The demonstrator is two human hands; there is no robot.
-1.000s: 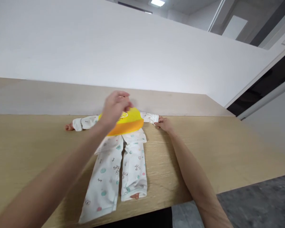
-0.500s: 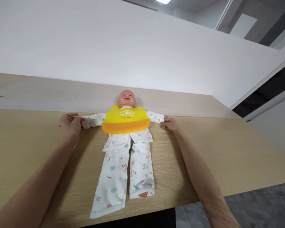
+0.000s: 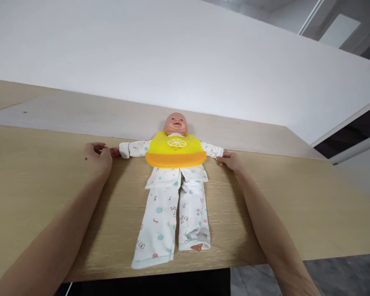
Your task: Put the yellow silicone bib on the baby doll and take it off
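A baby doll [image 3: 175, 123] lies on its back with its arms stretched out sideways. It wears white printed pyjamas [image 3: 160, 222] and a yellow bib [image 3: 176, 149] with an orange pocket. My left hand [image 3: 100, 158] has its fingers curled at the doll's bare hand [image 3: 114, 152], just beyond the turned-back cuff [image 3: 124, 150]. At the opposite sleeve, my right hand [image 3: 231, 160] pinches the end of the doll's arm by the cuff [image 3: 219, 152]. A foot [image 3: 197, 247] peeks from one trouser leg; the other leg's end hides any foot.
The doll rests on a wooden table [image 3: 296, 197], its head over a paler strip [image 3: 234, 127] along the back. A white partition [image 3: 172, 53] rises behind. Grey floor [image 3: 342, 275] shows past the table's front edge at the right.
The left-hand cuff, earlier over the doll's hand at my fingers, now sits further up its arm and the doll's hand shows. The view has shifted; my right hand stays at the other cuff.
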